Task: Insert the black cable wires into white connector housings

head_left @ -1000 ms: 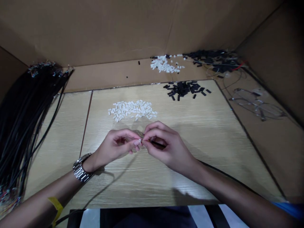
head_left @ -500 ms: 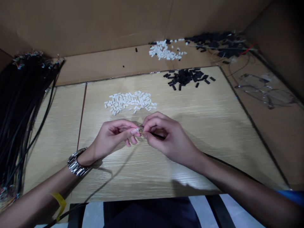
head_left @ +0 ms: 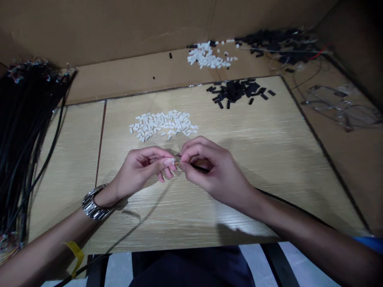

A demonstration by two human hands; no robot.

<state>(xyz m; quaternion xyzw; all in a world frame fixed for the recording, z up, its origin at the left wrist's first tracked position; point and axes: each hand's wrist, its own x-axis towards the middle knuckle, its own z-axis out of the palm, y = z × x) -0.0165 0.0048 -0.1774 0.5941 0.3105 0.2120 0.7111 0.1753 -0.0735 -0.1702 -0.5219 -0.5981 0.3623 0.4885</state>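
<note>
My left hand (head_left: 143,169) and my right hand (head_left: 214,171) meet fingertip to fingertip above the wooden board (head_left: 269,159). Between them is a small part, mostly hidden by my fingers; my left thumb and forefinger pinch it. My right hand pinches the end of a thin black cable (head_left: 287,204), which runs back under my right forearm. A heap of small white connector housings (head_left: 163,124) lies just beyond my hands. A heap of black housings (head_left: 237,91) lies farther back to the right.
A thick bundle of black cables (head_left: 22,131) fills the left side. Cardboard walls (head_left: 119,28) enclose the bench. More white pieces (head_left: 208,57), dark parts and wires (head_left: 281,46) sit at the back. Eyeglasses (head_left: 341,107) lie at right.
The view has tilted, so everything sits lower and closer in frame. My hands stay together at the same spot on the board, fingers shifting slightly around the small part.
</note>
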